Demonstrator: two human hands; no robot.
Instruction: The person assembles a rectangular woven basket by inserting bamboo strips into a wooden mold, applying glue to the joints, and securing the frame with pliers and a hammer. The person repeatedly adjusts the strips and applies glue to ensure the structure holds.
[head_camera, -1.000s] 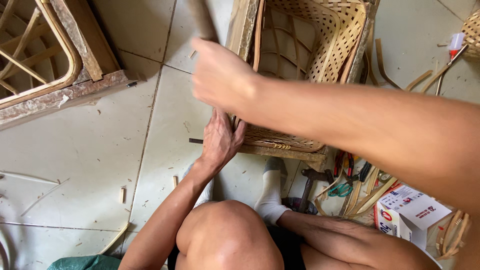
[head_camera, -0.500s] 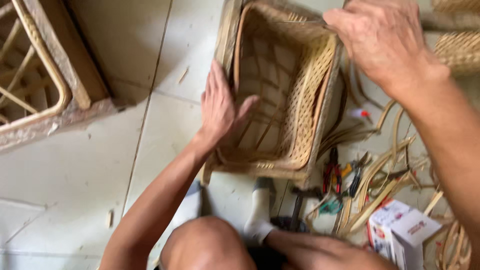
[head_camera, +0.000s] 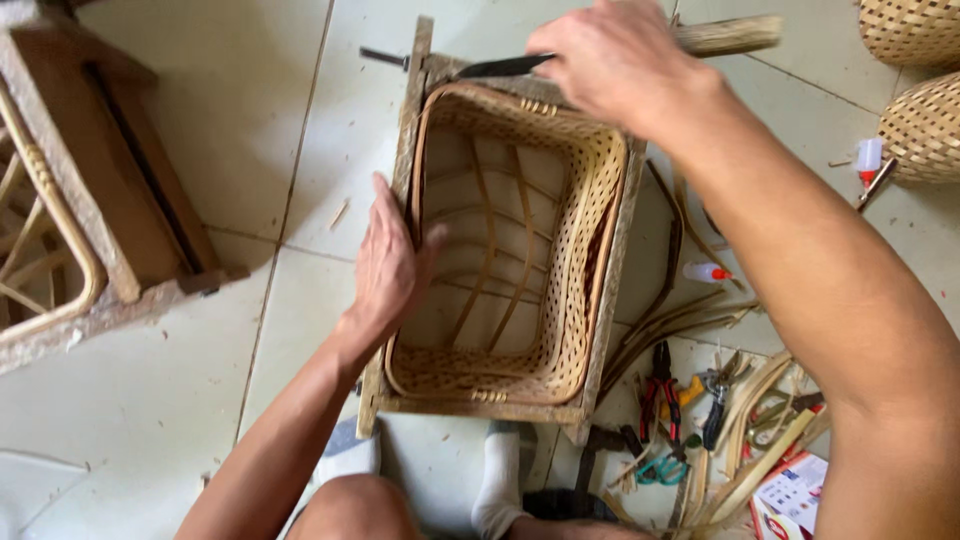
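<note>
Since the earlier frame the right hand (head_camera: 615, 60) has come down from the upper right to the basket's (head_camera: 510, 250) far rim, and the basket now lies squarer and fuller in view. That hand is clenched around a knife (head_camera: 505, 67) with a pale wooden handle that sticks out to the right; the dark blade points left and lies along the basket's far edge. The left hand (head_camera: 390, 265) stays on the basket's left side, fingers flat along the outside of the rim and thumb hooked over it into the inside, gripping the wall.

The basket is rectangular, of woven cane, open side up, and sits inside a wooden frame (head_camera: 610, 300) on the tiled floor (head_camera: 200, 400), just beyond the person's knees and white-socked feet.

Right of the basket, cane strips (head_camera: 680, 320) lie fanned on the floor, with a small glue bottle (head_camera: 705, 271) with a red tip among them. Near the basket's near right corner lie red-handled pliers (head_camera: 660, 385) and other hand tools. Well to the right of the basket, at the far edge, stand two woven baskets (head_camera: 925, 125), with a second small bottle just beside them. Left of the basket, well apart, stands a wooden crate (head_camera: 110, 190) with a cane piece leaning against it.
</note>
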